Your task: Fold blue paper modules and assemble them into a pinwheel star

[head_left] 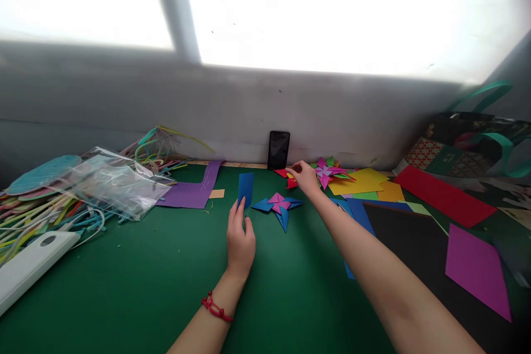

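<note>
My left hand (241, 238), with a red cord bracelet on the wrist, holds a small blue paper rectangle (246, 185) upright between its fingers. Just right of it, a folded blue and pink paper star (279, 206) lies flat on the green table. Farther back, my right hand (305, 177) pinches a red folded paper star (281, 172), much of which is hidden behind the fingers. Beside that hand lies a magenta folded star (324, 172) on top of other multicoloured folded pieces.
A black phone (279, 149) leans on the wall. Purple paper (191, 193), a clear plastic bag (124, 182), pipe cleaners (25, 221) and a white device (37, 263) lie left. Right are yellow paper (360, 181), a black sheet (410, 238), red paper (446, 194) and a bag (440, 149).
</note>
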Motion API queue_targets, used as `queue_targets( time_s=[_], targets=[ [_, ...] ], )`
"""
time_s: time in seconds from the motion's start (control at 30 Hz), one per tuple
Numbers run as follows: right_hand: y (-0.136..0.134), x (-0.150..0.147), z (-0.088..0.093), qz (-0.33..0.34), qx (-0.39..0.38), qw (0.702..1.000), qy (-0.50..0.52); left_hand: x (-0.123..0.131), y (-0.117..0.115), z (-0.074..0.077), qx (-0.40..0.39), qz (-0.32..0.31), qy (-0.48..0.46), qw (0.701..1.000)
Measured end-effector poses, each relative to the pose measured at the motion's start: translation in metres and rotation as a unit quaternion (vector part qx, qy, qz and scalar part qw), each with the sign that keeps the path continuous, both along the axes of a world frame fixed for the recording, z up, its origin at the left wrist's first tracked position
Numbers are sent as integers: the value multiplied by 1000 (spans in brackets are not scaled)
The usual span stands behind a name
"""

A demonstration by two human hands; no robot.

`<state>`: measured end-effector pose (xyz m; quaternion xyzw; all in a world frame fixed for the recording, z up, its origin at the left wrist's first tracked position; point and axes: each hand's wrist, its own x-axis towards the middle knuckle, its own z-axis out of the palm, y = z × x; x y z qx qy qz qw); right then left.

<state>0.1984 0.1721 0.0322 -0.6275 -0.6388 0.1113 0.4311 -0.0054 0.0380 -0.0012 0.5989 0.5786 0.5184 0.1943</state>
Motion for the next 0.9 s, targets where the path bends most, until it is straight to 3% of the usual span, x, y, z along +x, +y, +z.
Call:
queue_targets(
  time_s=[0.1, 0.23, 0.5, 0.9],
  targets=[
    [38, 0, -12, -33, -22, 999, 8, 0, 1, -1, -21, -1, -17, 1000],
    [62, -1, -28, -44, -70, 997, 0, -1, 3, -4, -44, 5, -33, 998],
    [69, 1, -29, -72, -143, 982, -95, 0, 3, -4, -41, 6, -45, 998],
    [84, -11, -38, -70, -140, 977, -145, 1, 3, -5, -79, 3, -39, 996]
  ],
)
